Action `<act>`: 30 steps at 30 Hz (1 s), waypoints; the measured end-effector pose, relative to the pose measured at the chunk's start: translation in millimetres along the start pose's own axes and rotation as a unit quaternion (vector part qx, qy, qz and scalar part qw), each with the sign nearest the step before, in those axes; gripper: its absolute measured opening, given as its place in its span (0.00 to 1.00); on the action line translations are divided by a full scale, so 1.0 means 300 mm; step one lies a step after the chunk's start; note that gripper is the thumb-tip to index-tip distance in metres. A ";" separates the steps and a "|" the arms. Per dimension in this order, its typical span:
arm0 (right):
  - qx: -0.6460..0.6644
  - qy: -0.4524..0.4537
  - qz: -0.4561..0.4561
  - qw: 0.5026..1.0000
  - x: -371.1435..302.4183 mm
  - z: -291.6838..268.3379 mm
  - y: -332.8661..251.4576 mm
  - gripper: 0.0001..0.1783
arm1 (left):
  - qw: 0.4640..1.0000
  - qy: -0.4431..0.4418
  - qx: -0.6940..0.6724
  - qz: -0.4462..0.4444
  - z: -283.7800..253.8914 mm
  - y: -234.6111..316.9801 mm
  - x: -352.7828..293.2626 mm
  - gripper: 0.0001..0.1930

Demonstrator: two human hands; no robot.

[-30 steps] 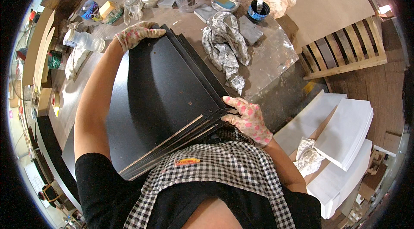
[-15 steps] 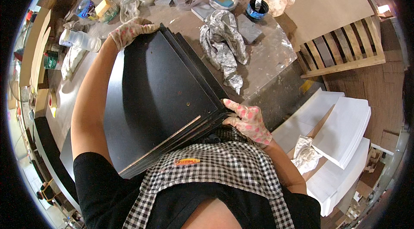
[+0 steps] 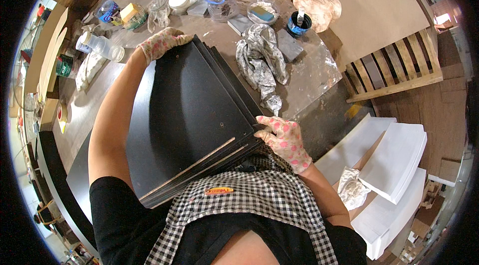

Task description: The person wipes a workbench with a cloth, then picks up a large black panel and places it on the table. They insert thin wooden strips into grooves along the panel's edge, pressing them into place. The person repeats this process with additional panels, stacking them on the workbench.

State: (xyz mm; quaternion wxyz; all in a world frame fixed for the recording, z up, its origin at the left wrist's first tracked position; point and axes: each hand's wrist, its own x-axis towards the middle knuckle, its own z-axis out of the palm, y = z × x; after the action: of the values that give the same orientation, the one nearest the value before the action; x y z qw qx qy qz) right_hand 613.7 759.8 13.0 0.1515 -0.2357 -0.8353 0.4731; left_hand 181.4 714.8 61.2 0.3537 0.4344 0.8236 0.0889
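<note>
A stack of black panels (image 3: 194, 100) with small drilled holes leans across the table in front of me, its sheets slightly offset from each other. My left hand (image 3: 163, 45), in a pale glove with pink dots, is closed over the stack's far corner. At the near right corner, my right hand (image 3: 284, 143) wears a matching glove and pinches the panel edges between thumb and fingers. Pale raw edges show along the stack's near side, which rests close to my checked apron (image 3: 239, 197). How many sheets each hand grips is hidden.
Beyond the stack, a crumpled grey-white cloth (image 3: 262, 63) lies on the table (image 3: 319, 73). Behind it are a dark tub (image 3: 298, 24), a blue-handled jug (image 3: 219, 5) and a clear bottle on its side (image 3: 107, 48). White boards (image 3: 394, 160) are stacked right, near a wooden pallet (image 3: 394, 68).
The whole view has shifted slightly. A second pale edge now shows more clearly on the stack's near side. Both hands keep their hold at the same corners.
</note>
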 end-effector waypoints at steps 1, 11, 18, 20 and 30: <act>-0.020 -0.014 0.018 1.000 0.005 0.004 -0.006 0.20 | 1.000 -0.004 -0.021 -0.004 -0.003 -0.010 0.004 0.42; -0.025 0.076 -0.114 0.990 0.030 -0.027 -0.016 0.17 | 0.944 0.324 -0.029 0.052 0.060 0.021 -0.079 0.22; -0.113 -0.180 -0.275 0.938 0.051 -0.129 -0.029 0.19 | 0.877 0.360 0.065 0.312 0.420 0.238 -0.714 0.14; -0.145 -0.200 -0.330 0.911 0.080 -0.124 -0.029 0.21 | 0.899 0.283 0.120 0.312 0.553 0.273 -0.865 0.15; -0.130 -0.283 -0.441 0.842 0.214 -0.084 -0.031 0.24 | 0.897 0.411 0.116 0.110 0.973 0.268 -0.916 0.22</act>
State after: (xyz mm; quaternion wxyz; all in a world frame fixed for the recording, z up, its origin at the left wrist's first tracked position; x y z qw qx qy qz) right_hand 569.4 808.3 35.7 0.0691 0.2844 -0.9113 0.2898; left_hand 528.7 502.8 22.3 -0.0814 0.4851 0.8471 0.2013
